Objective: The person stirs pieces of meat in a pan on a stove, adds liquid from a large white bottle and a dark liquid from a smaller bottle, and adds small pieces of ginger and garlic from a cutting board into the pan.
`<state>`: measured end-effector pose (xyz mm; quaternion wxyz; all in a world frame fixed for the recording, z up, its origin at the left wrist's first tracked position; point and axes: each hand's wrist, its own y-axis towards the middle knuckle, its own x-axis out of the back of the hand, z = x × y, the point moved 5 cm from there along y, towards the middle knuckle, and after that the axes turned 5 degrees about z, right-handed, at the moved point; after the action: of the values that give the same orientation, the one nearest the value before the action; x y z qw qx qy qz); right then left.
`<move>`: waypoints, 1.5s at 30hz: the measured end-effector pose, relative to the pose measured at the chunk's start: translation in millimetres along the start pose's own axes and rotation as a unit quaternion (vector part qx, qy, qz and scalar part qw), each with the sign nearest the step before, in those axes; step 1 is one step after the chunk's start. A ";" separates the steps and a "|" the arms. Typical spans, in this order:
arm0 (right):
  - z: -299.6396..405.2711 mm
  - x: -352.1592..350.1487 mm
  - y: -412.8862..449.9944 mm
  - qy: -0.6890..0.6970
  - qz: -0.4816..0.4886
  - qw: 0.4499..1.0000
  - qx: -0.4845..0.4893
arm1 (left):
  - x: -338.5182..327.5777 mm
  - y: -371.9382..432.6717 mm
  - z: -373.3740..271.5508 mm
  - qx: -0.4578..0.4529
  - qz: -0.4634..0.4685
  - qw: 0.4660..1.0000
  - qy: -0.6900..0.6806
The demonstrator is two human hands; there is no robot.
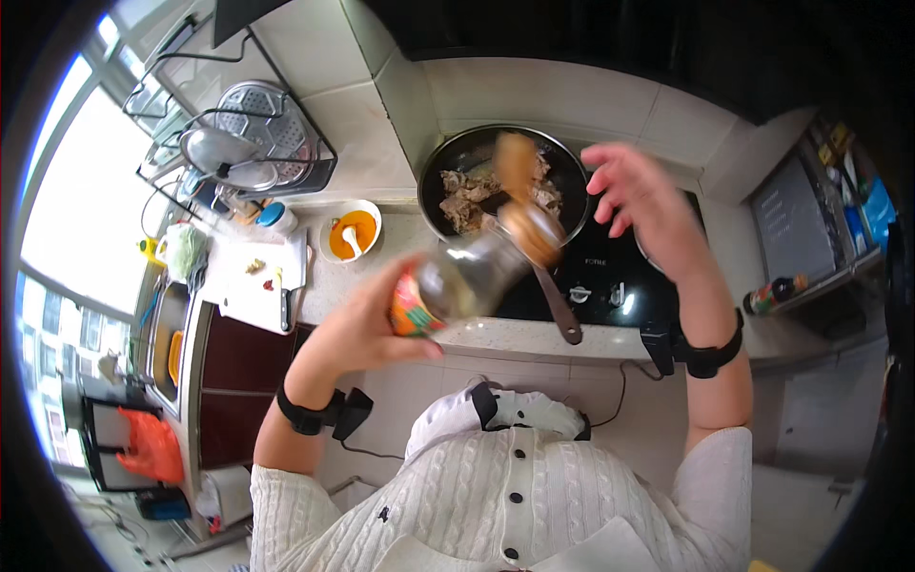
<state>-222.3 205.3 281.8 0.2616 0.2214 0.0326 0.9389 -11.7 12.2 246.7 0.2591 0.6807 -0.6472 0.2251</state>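
Note:
My left hand [372,322] grips the labelled base of a clear glass bottle [468,275], which is tilted with its upper end towards the pan and blurred by motion. A dark frying pan [427,204] with browned pieces of meat [465,207] stands on the black gas hob [607,286]. Over the pan, beyond the bottle, shows a blurred wooden spatula head [516,161]. A brown handle [557,307] extends from behind the bottle over the counter's front edge. My right hand [647,204] is raised at the pan's right side, fingers apart, holding nothing.
A white bowl [325,239] of orange liquid with a white spoon stands left of the pan. Further left, a knife [286,307] lies on a white cutting board [239,300]. A rack [325,175] holds lids behind them. A dark sauce bottle [775,293] lies at the right.

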 end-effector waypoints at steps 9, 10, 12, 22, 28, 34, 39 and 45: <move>-114.1 -111.7 -62.3 -0.416 0.065 0.871 -0.252 | 79.9 14.2 109.6 0.069 -0.091 0.985 0.128; -109.4 -110.6 -64.6 -0.446 0.000 0.869 -0.214 | 83.4 19.4 112.9 0.055 -0.105 0.981 0.152; -106.6 -105.5 -72.8 -0.434 -0.044 0.874 -0.215 | 90.0 29.3 119.7 0.053 -0.121 0.974 0.185; -121.1 -111.3 -146.6 0.281 -0.196 0.892 -0.295 | 94.7 64.5 124.9 -0.002 -0.083 0.954 0.287; -134.9 -132.6 -149.6 0.336 -0.165 0.882 -0.285 | 87.4 82.6 122.9 -0.034 -0.032 0.934 0.353; -133.8 -134.0 -144.7 0.320 -0.146 0.893 -0.281 | 84.1 97.6 107.7 -0.056 0.011 0.900 0.433; -132.6 -130.0 -138.4 0.310 -0.148 0.900 -0.267 | 82.3 115.2 98.3 -0.032 0.059 0.879 0.472; -131.2 -124.3 -135.0 0.306 -0.145 0.906 -0.255 | 81.1 131.6 91.6 -0.051 0.077 0.858 0.505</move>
<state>-119.6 265.9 90.3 0.4194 -0.1581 -0.0975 0.8886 -140.7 -112.4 236.9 0.5665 0.4072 -0.4887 0.5239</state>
